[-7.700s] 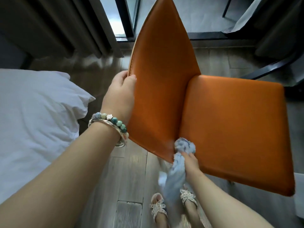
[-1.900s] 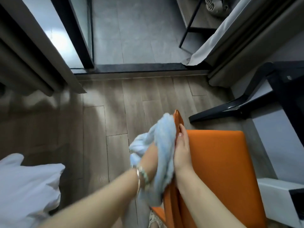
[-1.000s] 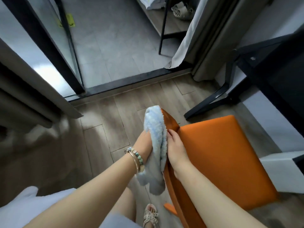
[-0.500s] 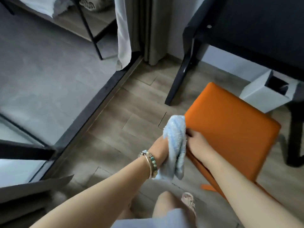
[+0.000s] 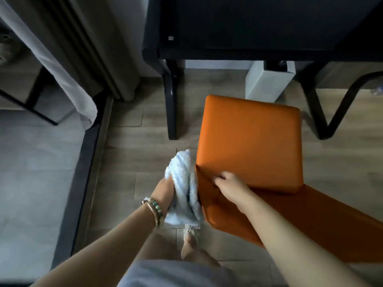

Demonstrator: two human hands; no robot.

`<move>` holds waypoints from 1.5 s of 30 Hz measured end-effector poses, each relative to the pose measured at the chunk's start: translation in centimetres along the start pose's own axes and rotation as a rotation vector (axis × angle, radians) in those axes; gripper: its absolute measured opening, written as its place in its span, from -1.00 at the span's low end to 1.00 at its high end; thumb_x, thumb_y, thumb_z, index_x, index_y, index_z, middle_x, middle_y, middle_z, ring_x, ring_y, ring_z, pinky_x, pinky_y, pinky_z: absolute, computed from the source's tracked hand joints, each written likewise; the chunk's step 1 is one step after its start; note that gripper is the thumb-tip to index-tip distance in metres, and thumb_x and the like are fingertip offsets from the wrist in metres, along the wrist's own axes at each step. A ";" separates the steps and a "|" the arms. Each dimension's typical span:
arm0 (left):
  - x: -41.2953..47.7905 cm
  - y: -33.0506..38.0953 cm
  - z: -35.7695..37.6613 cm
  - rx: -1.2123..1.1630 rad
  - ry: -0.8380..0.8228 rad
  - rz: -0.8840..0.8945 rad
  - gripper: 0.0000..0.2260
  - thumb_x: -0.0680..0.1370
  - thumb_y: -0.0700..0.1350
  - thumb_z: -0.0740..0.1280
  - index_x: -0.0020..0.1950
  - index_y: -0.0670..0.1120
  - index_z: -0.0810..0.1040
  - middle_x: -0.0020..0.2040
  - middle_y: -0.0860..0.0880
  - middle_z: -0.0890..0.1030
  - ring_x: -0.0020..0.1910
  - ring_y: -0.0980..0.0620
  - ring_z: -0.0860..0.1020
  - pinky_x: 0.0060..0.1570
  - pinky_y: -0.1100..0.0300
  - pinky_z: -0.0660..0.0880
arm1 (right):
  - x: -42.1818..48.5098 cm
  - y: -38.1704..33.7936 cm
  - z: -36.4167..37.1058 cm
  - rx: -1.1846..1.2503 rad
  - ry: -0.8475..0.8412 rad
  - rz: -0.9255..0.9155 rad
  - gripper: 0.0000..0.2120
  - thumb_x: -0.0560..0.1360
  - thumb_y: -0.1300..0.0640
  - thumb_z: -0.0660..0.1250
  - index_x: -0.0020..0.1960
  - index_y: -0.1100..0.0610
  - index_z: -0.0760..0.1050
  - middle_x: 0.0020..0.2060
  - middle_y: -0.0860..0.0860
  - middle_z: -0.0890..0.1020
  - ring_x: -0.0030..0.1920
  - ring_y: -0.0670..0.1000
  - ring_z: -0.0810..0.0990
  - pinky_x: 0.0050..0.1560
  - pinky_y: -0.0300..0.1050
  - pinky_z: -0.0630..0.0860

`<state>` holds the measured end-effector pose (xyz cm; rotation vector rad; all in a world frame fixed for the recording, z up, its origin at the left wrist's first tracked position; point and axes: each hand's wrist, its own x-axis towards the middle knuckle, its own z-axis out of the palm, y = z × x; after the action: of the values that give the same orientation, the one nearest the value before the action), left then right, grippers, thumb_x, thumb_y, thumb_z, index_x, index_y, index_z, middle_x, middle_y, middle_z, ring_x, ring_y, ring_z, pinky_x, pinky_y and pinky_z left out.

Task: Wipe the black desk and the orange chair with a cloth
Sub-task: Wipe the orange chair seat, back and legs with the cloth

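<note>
Wood-plank flooring (image 5: 124, 162) runs under the whole scene, meeting a dark door track at the left. Nearest the camera, the left hand (image 5: 163, 191) grips a bunched pale-blue cloth (image 5: 183, 187) and presses it against the left edge of the orange chair's backrest (image 5: 228, 212). Just beside it, the right hand (image 5: 230, 185) rests on the backrest where it meets the seat; its fingertips look curled onto the upholstery, though blur hides the exact grip. The orange chair (image 5: 248, 139) stands with its seat toward the black surface (image 5: 259, 25) beyond, a pale bin (image 5: 267, 83) between the legs. Judged by look, the cloth is soft, light and crushable, best held bunched in the palm. The chair appears stiff with smooth, possibly slick upholstery, best steadied at the backrest edge.
</note>
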<state>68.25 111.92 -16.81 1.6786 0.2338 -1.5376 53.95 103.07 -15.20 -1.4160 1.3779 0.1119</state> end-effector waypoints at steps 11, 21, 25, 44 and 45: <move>4.4 5.4 -0.9 0.409 -0.160 -0.040 -0.50 0.49 0.24 0.21 0.16 -0.12 0.57 0.02 -0.18 0.66 0.07 -0.18 0.59 0.23 -0.09 0.44 | -1.1 -2.8 -1.2 0.001 0.206 0.078 -0.72 0.60 -0.02 0.15 0.10 0.15 0.51 -0.01 0.10 0.62 0.02 0.11 0.57 0.00 -0.05 0.45; 6.4 7.0 -2.6 0.884 -0.259 0.133 -0.55 0.63 0.07 0.04 0.32 -0.21 0.41 0.30 -0.21 0.47 0.27 -0.22 0.46 0.27 -0.13 0.40 | -9.6 -1.5 1.9 -0.322 0.708 0.237 -0.67 0.60 -0.08 0.12 -0.27 0.04 0.38 -0.41 -0.09 0.49 -0.34 -0.04 0.49 -0.13 -0.09 0.38; 5.6 5.0 -2.8 0.890 -0.274 0.178 -0.57 0.64 0.04 0.05 0.31 -0.24 0.42 0.29 -0.23 0.48 0.27 -0.23 0.45 0.28 -0.12 0.39 | -9.9 1.2 5.0 -0.458 1.060 0.045 -0.65 0.53 0.02 0.12 -0.34 0.06 0.52 -0.52 -0.07 0.50 -0.47 -0.02 0.45 -0.11 -0.11 0.37; 4.9 -2.3 -3.3 0.343 -0.300 0.631 -0.90 0.60 -0.11 0.21 0.07 0.02 0.49 -0.05 -0.01 0.57 0.05 -0.03 0.49 0.06 0.09 0.39 | -6.4 7.3 5.0 -0.756 1.614 -0.903 -0.50 0.54 -0.26 0.12 -0.31 0.04 0.59 -0.41 -0.07 0.58 -0.36 0.03 0.55 -0.11 -0.06 0.33; 5.3 -2.4 -3.5 0.340 -0.319 0.698 -0.91 0.56 -0.13 0.25 0.03 0.01 0.51 -0.06 0.01 0.58 0.04 -0.01 0.50 0.05 0.09 0.41 | -6.1 7.3 5.0 -0.744 1.659 -0.925 -0.48 0.54 -0.27 0.10 -0.34 0.05 0.58 -0.43 -0.06 0.56 -0.38 0.03 0.53 -0.12 -0.06 0.31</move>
<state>70.55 113.72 -22.96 1.4945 -0.7441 -1.3052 49.47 112.64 -17.32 -2.8722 1.7018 -1.6316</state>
